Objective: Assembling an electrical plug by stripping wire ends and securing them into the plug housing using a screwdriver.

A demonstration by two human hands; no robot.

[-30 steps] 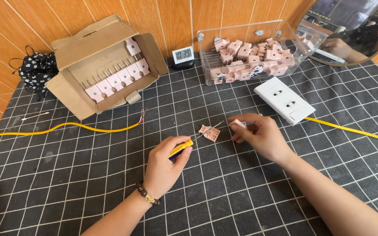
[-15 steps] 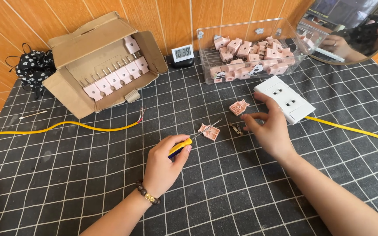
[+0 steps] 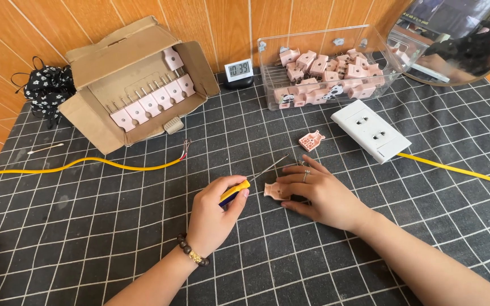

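Observation:
My left hand point(image 3: 215, 212) grips a screwdriver point(image 3: 249, 180) by its yellow and blue handle, the thin shaft pointing up and right over the checked mat. My right hand point(image 3: 321, 194) lies on the mat with its fingertips on a small pink plug piece point(image 3: 274, 191) beside the screwdriver handle. A second pink plug piece point(image 3: 311, 140) lies loose on the mat a little farther back, apart from both hands. A white double socket plate point(image 3: 377, 129) with a yellow cable point(image 3: 455, 169) sits to the right of it.
An open cardboard box point(image 3: 137, 85) with rows of pink plugs stands at the back left. A clear plastic bin point(image 3: 330, 67) of pink parts stands at the back. A small digital clock point(image 3: 238, 71) sits between them. Another yellow cable point(image 3: 86, 164) crosses the left side.
My right hand set one pink piece down farther back on the mat, then drew back toward me onto the other pink piece. The left hand with the screwdriver stayed put.

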